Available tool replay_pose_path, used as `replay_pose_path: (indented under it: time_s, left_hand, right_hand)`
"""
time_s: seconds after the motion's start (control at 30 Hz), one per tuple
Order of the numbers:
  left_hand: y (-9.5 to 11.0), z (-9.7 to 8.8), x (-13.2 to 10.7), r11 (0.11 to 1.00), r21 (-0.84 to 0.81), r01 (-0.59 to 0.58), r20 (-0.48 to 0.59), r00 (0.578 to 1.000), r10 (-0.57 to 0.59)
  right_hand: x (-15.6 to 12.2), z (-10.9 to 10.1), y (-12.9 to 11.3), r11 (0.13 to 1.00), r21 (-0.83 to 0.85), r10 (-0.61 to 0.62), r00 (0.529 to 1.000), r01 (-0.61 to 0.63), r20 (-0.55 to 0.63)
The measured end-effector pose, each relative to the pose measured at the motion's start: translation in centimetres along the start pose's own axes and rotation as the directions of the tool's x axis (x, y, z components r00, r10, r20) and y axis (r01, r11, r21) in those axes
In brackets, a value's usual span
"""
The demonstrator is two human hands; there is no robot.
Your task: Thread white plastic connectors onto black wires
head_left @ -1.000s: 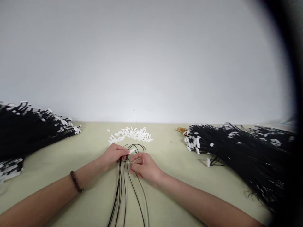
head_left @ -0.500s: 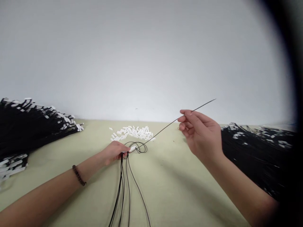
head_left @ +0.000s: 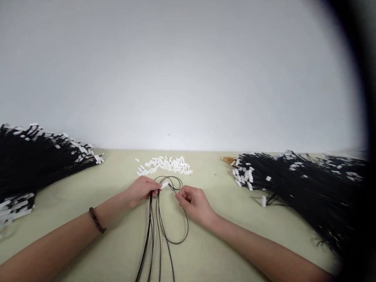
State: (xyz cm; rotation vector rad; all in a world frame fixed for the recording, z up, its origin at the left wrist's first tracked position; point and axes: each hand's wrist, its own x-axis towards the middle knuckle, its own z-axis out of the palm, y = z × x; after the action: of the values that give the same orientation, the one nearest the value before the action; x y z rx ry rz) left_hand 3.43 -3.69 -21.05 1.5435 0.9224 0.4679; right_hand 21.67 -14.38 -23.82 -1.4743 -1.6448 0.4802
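My left hand [head_left: 143,188] pinches a small white connector [head_left: 165,185] at the middle of the table. Several thin black wires [head_left: 150,231] run from under its fingers down toward the near edge, and a few small loops of wire [head_left: 176,178] lie just beyond the connector. To the right, my right hand [head_left: 195,203] is closed in a pinch on one black wire close to the connector. From that pinch a slack loop of wire [head_left: 187,229] curves down and back left. The very tip of the pinched wire is hidden by the fingers.
Loose white connectors [head_left: 169,164] are heaped behind my hands. A large bundle of black wires with white ends [head_left: 38,160] lies at the left, another bundle [head_left: 293,184] at the right. Near the right bundle sits an orange-brown coil [head_left: 228,159]. A pale wall [head_left: 188,78] stands behind the table.
My right hand has come down and left from high at the right to beside the connector. The wire that was stretched taut now hangs in a loop. My left hand stays in place.
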Motion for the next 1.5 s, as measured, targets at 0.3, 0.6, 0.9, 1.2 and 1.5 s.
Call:
replay_pose_path:
  time_s: [0.3,0.6,0.9,1.2,1.5]
  left_hand:
    - [-0.26,0.04,0.10,1.000,-0.009,-0.019,-0.010,1.000,0.019]
    - [-0.06,0.07,-0.06,1.000,0.006,-0.023,-0.022,1.000,0.023]
    - [-0.11,0.28,-0.06,0.999,0.028,-0.033,-0.037,0.999,0.034]
    - [-0.01,0.48,-0.21,0.994,0.088,-0.071,-0.050,0.996,0.076]
    - [0.13,0.85,-0.62,0.985,0.131,-0.110,-0.079,0.990,0.121]
  right_hand:
    - [0.09,-0.44,-0.38,0.999,0.028,0.036,0.999,-0.037,0.019]
    - [0.12,-0.31,-0.11,0.997,0.067,0.037,0.999,-0.039,0.033]
    - [-0.04,-0.61,-0.69,0.999,0.034,0.030,0.999,-0.031,0.031]
    - [-0.13,-0.59,-0.44,1.000,0.028,-0.005,0.999,0.004,0.036]
    - [-0.11,-0.54,-0.80,0.999,-0.001,-0.036,0.998,0.036,0.045]
